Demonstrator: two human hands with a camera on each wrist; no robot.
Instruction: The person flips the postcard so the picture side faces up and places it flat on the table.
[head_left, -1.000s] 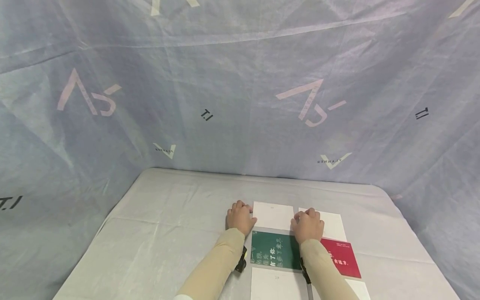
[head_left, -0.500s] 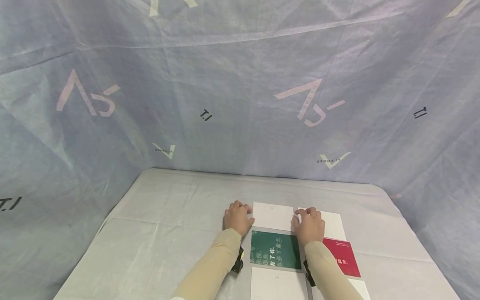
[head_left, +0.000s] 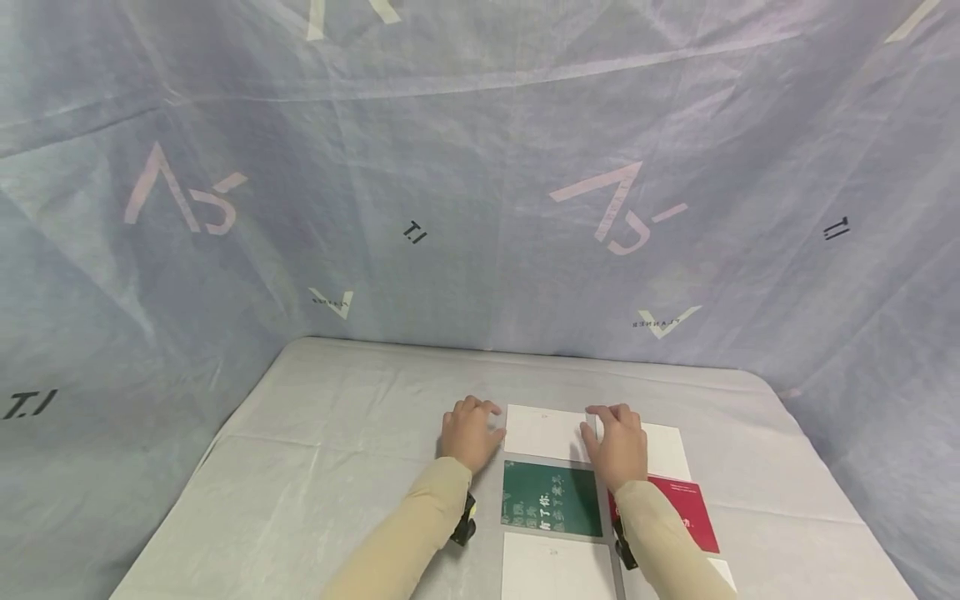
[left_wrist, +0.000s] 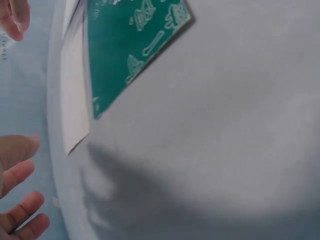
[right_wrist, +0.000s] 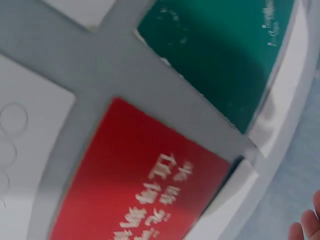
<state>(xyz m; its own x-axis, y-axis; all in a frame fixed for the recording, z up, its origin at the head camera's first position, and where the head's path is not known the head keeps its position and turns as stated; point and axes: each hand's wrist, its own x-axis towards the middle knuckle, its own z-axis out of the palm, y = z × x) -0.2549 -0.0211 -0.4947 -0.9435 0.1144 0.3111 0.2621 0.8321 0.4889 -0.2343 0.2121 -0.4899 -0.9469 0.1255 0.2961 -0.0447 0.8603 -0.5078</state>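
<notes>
A white card (head_left: pixel 546 432) lies flat at the back of the group, between my two hands. Just left of it hovers my left hand (head_left: pixel 470 435), fingers spread and holding nothing; in the left wrist view its shadow falls on the cloth. My right hand (head_left: pixel 619 448) is over the gap between that card and a second white card (head_left: pixel 666 451), thumb and fingers apart, nothing held. In front lie a green card (head_left: pixel 551 498) with white lettering and a red card (head_left: pixel 690 510), the red one partly hidden by my right forearm.
Nearer to me lies another white card (head_left: pixel 557 571), and a further one (right_wrist: pixel 25 135), with circles on it, shows in the right wrist view. Grey cloth covers the table (head_left: pixel 337 467). A printed grey curtain (head_left: pixel 480 167) hangs behind and at the sides.
My left hand has drifted left, away from the back white card. The right hand has shifted slightly up and right, its thumb and fingers parting. The cards look nearly unmoved.
</notes>
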